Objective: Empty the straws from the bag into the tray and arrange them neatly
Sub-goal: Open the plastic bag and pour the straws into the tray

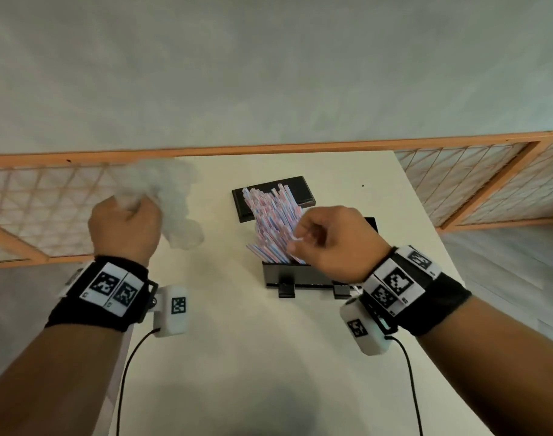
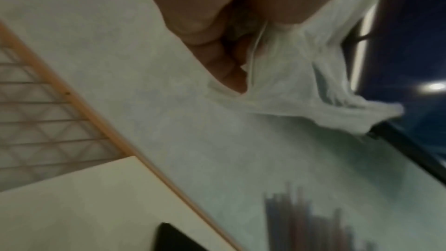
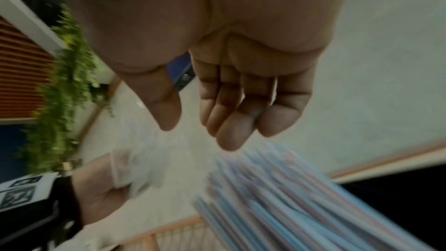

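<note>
A heap of pink, blue and white striped straws [image 1: 270, 221] lies slanted in the black tray [image 1: 300, 275], their far ends sticking out over its back. My right hand [image 1: 300, 237] hovers just above the heap's near right side. In the right wrist view this hand [image 3: 190, 127] has loosely bent fingers [image 3: 231, 135], the thumb stands apart and it holds nothing, with the blurred straws [image 3: 277, 198] below it. My left hand [image 1: 133, 206] grips the crumpled clear bag [image 1: 174, 196] up at the table's left, away from the tray. The bag [image 2: 289, 87] hangs limp from the curled left hand [image 2: 217, 54].
A flat black lid [image 1: 300, 190] lies behind the tray under the straw tips. The white table [image 1: 237, 357] ends at a wooden lattice screen [image 1: 48, 196] on the left and at the back. Wrist cables trail over the near table.
</note>
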{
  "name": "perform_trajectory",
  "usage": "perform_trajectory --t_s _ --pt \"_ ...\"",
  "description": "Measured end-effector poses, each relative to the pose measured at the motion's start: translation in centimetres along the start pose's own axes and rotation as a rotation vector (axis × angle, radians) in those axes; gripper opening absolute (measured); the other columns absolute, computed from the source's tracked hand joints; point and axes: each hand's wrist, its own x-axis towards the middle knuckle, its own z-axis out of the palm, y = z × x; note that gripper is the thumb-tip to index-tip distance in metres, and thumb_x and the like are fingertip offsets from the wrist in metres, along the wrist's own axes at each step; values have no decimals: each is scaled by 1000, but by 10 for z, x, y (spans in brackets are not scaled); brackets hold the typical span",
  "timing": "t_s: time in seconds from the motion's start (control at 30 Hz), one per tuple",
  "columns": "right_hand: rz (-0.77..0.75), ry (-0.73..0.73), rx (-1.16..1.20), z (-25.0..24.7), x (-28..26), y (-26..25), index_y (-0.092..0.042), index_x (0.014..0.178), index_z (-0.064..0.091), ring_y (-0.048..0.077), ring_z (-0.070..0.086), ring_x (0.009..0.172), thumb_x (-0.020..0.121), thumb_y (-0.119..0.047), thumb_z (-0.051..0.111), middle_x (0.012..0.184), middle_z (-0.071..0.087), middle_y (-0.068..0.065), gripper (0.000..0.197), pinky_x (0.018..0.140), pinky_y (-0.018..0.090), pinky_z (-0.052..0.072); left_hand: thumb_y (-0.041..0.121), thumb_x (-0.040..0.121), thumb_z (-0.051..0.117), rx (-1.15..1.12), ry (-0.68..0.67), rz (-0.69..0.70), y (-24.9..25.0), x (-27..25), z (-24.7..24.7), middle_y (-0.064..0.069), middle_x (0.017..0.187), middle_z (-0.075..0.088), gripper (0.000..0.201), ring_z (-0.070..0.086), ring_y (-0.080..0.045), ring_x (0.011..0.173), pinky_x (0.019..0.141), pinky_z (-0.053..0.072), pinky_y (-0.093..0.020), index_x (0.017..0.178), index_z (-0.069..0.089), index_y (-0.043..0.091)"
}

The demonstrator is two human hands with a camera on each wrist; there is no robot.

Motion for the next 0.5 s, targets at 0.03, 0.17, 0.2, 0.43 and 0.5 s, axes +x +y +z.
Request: perform_trajectory --t_s 0.03,0.17,0.2,0.43,0.5 --pt "49 17 -56 0 -3 12 -22 77 66 2 55 57 78 -33 77 63 61 -10 16 58 17 39 25 83 55 55 6 -36 -13 3 3 -11 72 65 19 65 -34 79 75 55 -39 68 58 14" --pt "180 25 -226 6 -14 54 -19 71 61 11 57 64 76 -33 74 68 63 -7 19 57 21 39 20 84 63 362 -115 -22 -49 -2 24 -14 83 65 16 62 -34 81 80 55 -42 79 62 5" --pt "200 10 -252 10 -17 64 -20 73 61 14 57 68 75 -32 74 73 62 -7 18 59 23 40 14 87 63 430 -164 -27 -58 -8 31 -13 83 62 13 59 -33 82 78 49 -38 81 61 3" --pt "272 1 -310 41 -26 103 -25 88 52 23 52 84 75 -19 70 92 48 -4 22 76 34 48 -4 85 63 643 -495 -114 -112 -46 68 -23 121 59 62 58 -44 114 88 48 -45 141 37 5" --pt "298 -4 -332 46 -23 108 -25 90 53 25 53 88 77 -15 68 94 51 -3 22 81 37 47 -6 84 63 656 -551 -117 -118 -54 71 -21 129 55 75 57 -41 118 93 48 -44 149 28 8"
